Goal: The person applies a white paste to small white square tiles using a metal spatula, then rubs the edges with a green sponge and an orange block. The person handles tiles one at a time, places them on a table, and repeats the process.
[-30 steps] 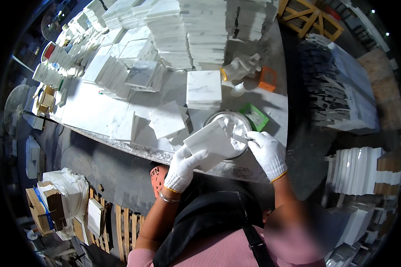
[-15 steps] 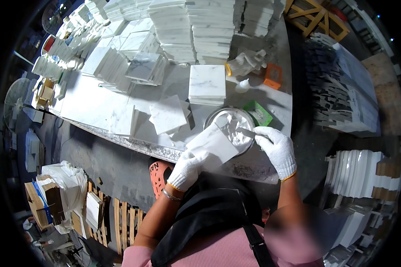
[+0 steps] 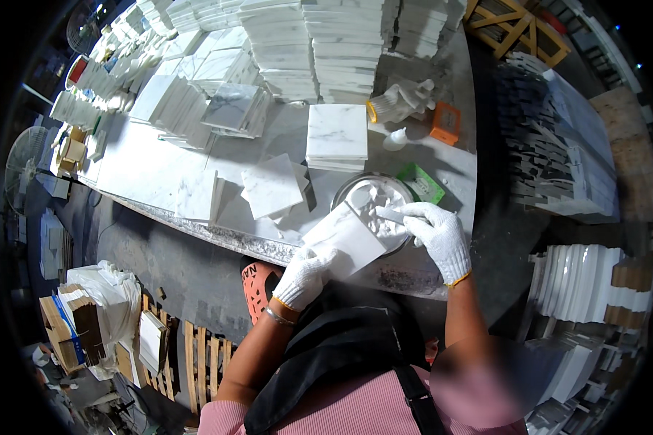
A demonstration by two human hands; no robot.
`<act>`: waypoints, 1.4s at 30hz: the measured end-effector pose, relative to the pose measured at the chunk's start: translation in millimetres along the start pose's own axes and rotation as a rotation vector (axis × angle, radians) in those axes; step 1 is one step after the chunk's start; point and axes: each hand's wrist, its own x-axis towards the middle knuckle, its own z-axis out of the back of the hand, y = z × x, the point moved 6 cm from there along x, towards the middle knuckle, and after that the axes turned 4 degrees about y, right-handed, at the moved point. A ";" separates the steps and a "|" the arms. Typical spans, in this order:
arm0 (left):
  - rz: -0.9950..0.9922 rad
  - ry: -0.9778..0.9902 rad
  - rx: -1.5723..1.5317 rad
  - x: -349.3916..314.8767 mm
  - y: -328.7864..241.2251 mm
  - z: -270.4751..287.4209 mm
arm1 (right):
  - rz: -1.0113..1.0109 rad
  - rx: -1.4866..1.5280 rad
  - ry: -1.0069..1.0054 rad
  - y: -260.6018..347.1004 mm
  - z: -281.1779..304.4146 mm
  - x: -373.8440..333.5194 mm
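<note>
My left hand [image 3: 305, 277], in a white knit glove, is closed on the near corner of a white veined marble tile [image 3: 346, 241]. The tile is held tilted over the near rim of a round metal bowl [image 3: 339, 190] of white paste [image 3: 372, 196]. My right hand [image 3: 437, 232], gloved the same way, grips a small flat putty knife [image 3: 389, 214]. Its blade is over the paste, close to the tile's right edge; whether it touches the paste I cannot tell. The glove hides the knife's handle.
Beyond the bowl stands a short tile stack [image 3: 337, 134]; loose tiles [image 3: 272, 185] lie to its left. A green box [image 3: 421, 183], a small white bottle [image 3: 395, 139], an orange box [image 3: 445, 123] and spare gloves [image 3: 403, 101] sit at the right. Tall tile stacks [image 3: 341, 51] line the back.
My right hand and the putty knife have moved left, toward the tile, over the paste. The left hand and the tile have barely shifted.
</note>
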 end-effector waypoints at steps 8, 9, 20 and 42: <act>0.033 0.048 -0.025 1.1 8.1 11.7 | -0.127 0.271 0.028 18.2 -2.7 -13.3; 0.038 0.060 -0.020 1.4 7.2 10.6 | -0.132 0.271 0.019 20.3 -1.8 -16.6; -0.017 0.026 -0.066 2.2 0.8 -7.1 | -0.059 0.325 -0.024 25.0 -11.0 -34.7; -0.041 0.020 -0.031 0.6 -6.2 -17.6 | 0.130 0.169 -0.115 25.8 -11.9 -40.1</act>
